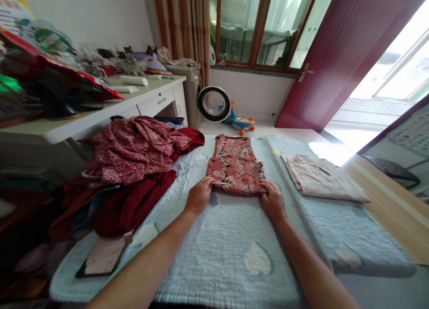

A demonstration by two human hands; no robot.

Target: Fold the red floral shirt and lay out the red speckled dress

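A red and black floral-patterned garment lies partly folded on the pale blue quilted cover, in the middle of the view. My left hand pinches its near left corner, fingers closed on the cloth. At the near right corner my right hand grips the same edge between thumb and fingers. The near edge is held between both hands, while the far part lies flat. To the right, a folded cream garment rests on the cover.
On the left are a heaped red-and-white patterned cloth and dark red clothes. A phone-like flat object lies near them. Beyond stand a cluttered desk, a washer with its round door open, and a toy.
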